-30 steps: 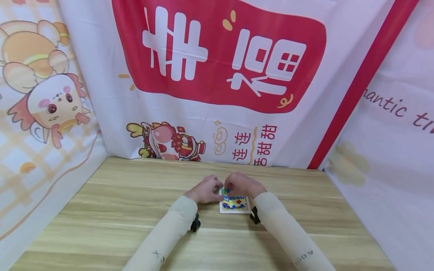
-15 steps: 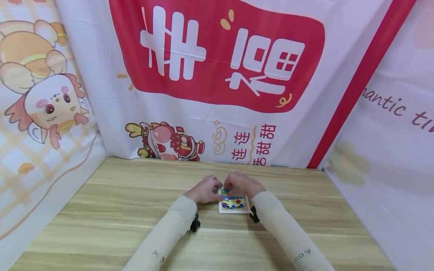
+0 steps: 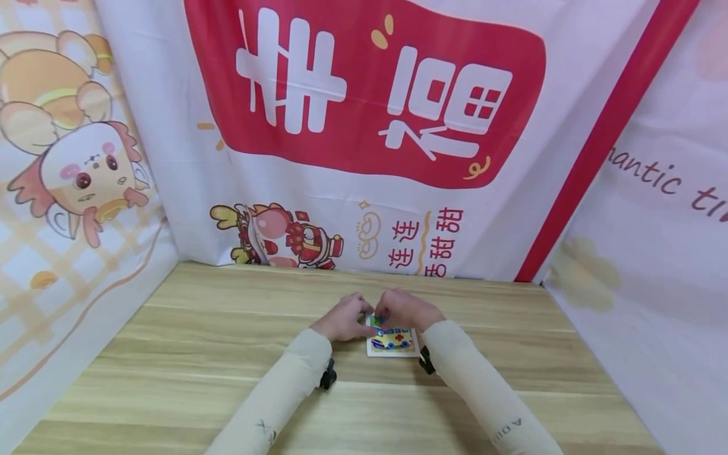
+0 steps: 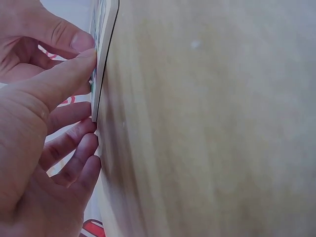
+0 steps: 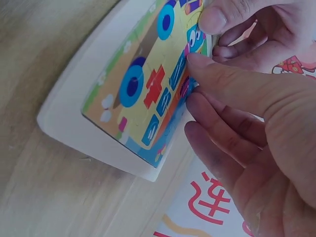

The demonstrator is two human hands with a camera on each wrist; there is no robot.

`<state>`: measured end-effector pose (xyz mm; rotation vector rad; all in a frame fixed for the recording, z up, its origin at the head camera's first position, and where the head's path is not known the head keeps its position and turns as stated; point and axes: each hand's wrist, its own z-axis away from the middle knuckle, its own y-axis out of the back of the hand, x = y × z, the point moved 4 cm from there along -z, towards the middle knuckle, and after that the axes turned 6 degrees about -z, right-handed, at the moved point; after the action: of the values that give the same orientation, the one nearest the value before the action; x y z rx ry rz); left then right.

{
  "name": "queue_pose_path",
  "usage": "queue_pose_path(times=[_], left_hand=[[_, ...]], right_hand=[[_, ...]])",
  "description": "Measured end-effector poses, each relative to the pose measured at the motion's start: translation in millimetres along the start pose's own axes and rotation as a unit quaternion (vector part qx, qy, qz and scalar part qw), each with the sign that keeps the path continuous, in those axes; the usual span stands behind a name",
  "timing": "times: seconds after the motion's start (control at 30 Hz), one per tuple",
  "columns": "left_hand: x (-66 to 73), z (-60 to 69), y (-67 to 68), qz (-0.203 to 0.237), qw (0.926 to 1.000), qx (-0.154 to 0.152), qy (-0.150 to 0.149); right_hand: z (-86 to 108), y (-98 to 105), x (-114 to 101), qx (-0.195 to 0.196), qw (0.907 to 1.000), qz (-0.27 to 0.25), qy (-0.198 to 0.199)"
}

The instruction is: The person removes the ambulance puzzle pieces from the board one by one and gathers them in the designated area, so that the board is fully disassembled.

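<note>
A white-rimmed board with a bright picture of a yellow ambulance lies on the wooden table. My left hand holds the board's far left corner, its thumb on the face and fingers against the edge. From the far side, my right hand bends over the picture and pinches a small blue-green piece at the left part of it. In the right wrist view the right thumb lies beside the cartoon eyes. The fingers partly hide the piece and the board's far edge.
The wooden table top surrounds the board. A printed cloth hangs behind the table's far edge, with more printed cloth at the left and right. A dark wrist device sits under the left sleeve.
Both hands stay in nearly the same place around the board. The blue-green piece at the right fingertips has turned or shifted slightly.
</note>
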<state>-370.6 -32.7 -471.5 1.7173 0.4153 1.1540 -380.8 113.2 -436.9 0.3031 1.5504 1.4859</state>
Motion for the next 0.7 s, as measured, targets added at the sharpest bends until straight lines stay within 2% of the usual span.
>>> queue_pose_path(times=[0.27,0.43,0.7], left_hand=[[1.6,-0.9,0.4,-0.008,0.9997,0.018,-0.011],[3.1,-0.3,1.8,-0.013,0.9997,0.021,-0.007],[1.1,-1.0,1.7,-0.021,0.9993,0.03,-0.009]], right_hand=[[-3.4,3.0,8.1,-0.001,0.9979,-0.056,-0.031],[-8.5,5.0,14.4,-0.003,0.9942,-0.09,-0.057],[-14.4,4.7,15.6,-0.017,0.9936,-0.088,-0.068]])
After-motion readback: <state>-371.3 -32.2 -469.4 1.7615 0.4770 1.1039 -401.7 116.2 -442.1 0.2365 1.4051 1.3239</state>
